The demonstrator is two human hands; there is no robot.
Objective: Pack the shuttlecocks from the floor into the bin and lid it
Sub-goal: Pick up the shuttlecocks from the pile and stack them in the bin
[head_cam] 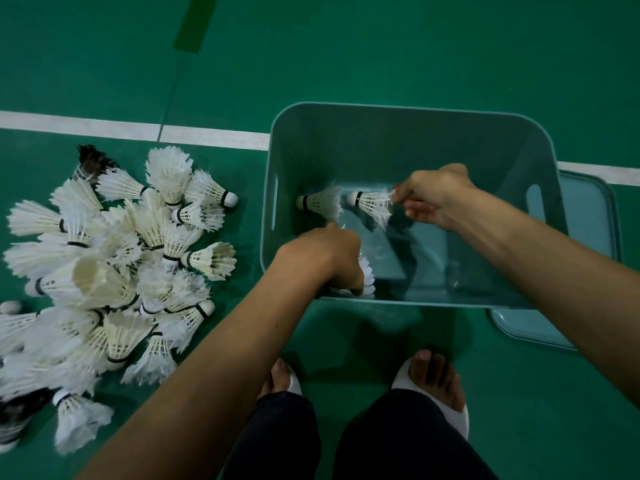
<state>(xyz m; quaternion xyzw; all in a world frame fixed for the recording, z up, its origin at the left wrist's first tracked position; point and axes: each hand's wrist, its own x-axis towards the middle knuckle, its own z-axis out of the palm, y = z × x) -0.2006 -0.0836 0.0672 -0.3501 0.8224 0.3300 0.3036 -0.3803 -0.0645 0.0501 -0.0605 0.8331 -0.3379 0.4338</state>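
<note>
Fingers of left hand and right hand are gripping white feather shuttlecocks in the near-empty teal plastic bin; the floor pile is waiting.

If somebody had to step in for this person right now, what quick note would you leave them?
Left hand: grips the near shuttlecock just inside the bin.
Right hand: pinches the far shuttlecock by its feathers, low in the bin.
Done: a third shuttlecock lies in the bin by its left wall.
Left: the pile on the floor left of the bin, then the lid, which lies at the bin's right, partly under it.
</note>
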